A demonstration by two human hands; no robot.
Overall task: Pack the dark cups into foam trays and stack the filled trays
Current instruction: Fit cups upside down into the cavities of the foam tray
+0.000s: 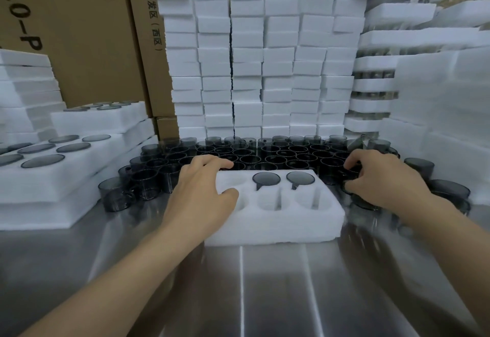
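The fingers [217, 163] of the left hand [201, 190] are loosely bent and reach over the far left corner of the foam tray [278, 225], their tips at the rim of a cup just behind it. The thumb is spread apart from them and rests on the foam beside an empty pocket, so nothing is gripped between them. The fingers [355, 161] of the right hand [384, 180] are curled, with the thumb below, around a dark cup [350, 175] just off the tray's far right corner; this part is blurred.

The foam tray lies flat on the steel worktop [265, 291] between the two forearms. It has six round pockets: the middle and right pockets of the far row hold two packed cups [266, 178], and the other four are empty.

Behind the tray and round both its ends stand the loose dark cups [265, 153], upright and crowded together.

Left of the tray, filled trays [66, 177] lie stacked, with dark round cup faces showing in the top ones. Behind the tray, beyond the cups, rise tall columns of white foam blocks [252, 58]. Behind and left of those stand cardboard cartons [92, 45]. To the far right of the tray, more foam trays [376, 103] are piled with cups between the layers.
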